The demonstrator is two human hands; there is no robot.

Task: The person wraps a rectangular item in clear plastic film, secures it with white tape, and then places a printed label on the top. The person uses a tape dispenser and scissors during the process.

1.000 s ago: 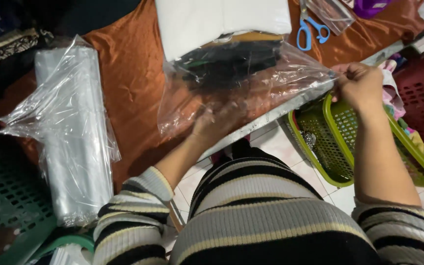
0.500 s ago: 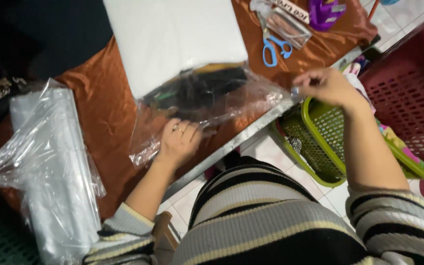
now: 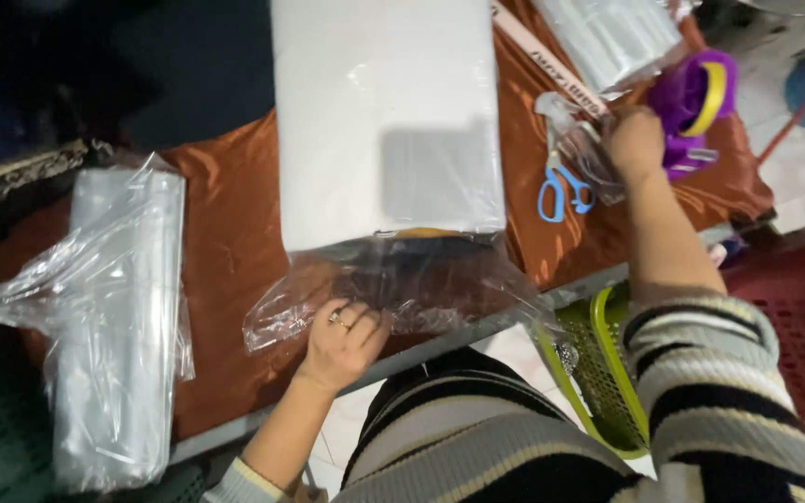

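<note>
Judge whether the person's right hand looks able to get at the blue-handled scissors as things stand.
Probably yes: the right hand is beside the scissors on the orange cloth, and only a bit of clear plastic wrap lies between.

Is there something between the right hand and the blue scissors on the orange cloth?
Yes. Crumpled clear plastic lies under the right hand and partly over the blue scissors, whose handles remain uncovered just below and to the side of the hand.

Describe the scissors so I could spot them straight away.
Start at the big white sheet on the rust-orange cloth. Just right of it, beside the right hand, lie the scissors. Their bright blue loop handles stand out from the clear plastic around them.
</note>
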